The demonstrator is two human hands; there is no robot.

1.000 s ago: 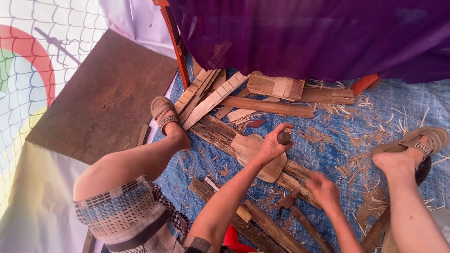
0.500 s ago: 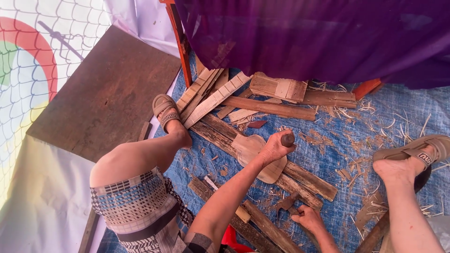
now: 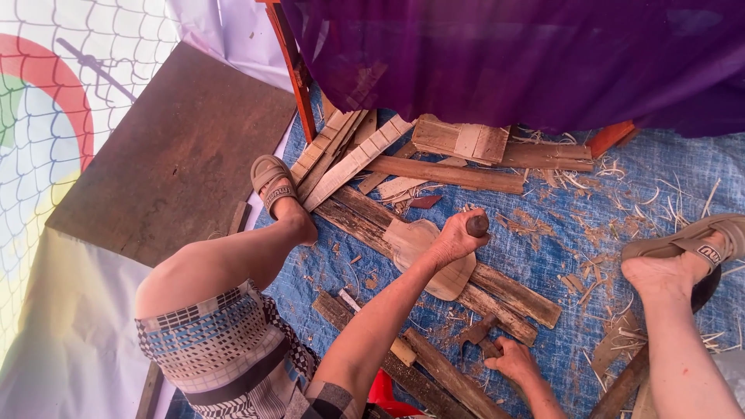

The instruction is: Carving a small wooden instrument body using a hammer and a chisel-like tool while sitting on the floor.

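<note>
A dark round handle (image 3: 476, 225) is gripped by the closed fingers of the left hand (image 3: 454, 240), held over a pale paddle-shaped blank (image 3: 427, 256) that lies across a long plank (image 3: 466, 275) on the blue tarp (image 3: 566, 233). Lower down, the right hand's (image 3: 512, 361) fingers are curled around a small dark tool (image 3: 477, 334) beside another plank (image 3: 450, 380). The work would likely be done best with the blank kept pressed flat against the plank beneath, so it cannot rock, and with the tool guided along the grain, away from the holding hand. Sandalled feet (image 3: 275, 186) are planted at either side, among offcuts and shavings. More boards (image 3: 458, 140) are stacked near a purple cloth (image 3: 512, 54). What the round handle belongs to cannot be made out, as its lower end is covered by the fist; the small tool's working edge is also unclear, and the right forearm is cut off at the frame's bottom.
</note>
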